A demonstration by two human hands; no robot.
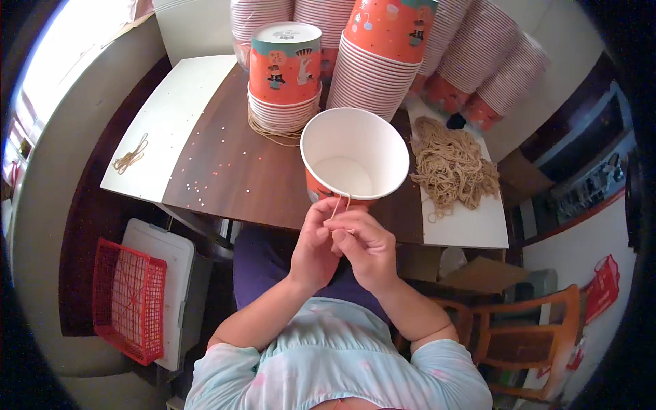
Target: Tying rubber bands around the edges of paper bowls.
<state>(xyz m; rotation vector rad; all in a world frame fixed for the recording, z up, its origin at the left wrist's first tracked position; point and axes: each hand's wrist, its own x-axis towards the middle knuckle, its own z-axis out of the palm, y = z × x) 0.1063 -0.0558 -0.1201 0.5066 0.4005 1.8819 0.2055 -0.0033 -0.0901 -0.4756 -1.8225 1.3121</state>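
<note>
A large paper bucket (383,147), white inside and orange outside, stands mouth up at the table's near edge. From its rim on my side a thin tan cord (336,207) comes down in two strands. My left hand (313,239) is closed in a pinch on this cord, just under the rim. My right hand (369,251) is beside it, its fingers also pinched together on the cord. The two hands touch, and their fingers hide most of the cord's ends. I cannot tell whether there is a knot.
Behind the bucket stand an upside-down stack of buckets (284,72), cord around its base, and a taller stack (374,75). A tangled cord heap (451,164) lies on the right, a small cord bundle (131,156) on the left. A red basket (128,301) sits below left, a wooden chair (526,335) right.
</note>
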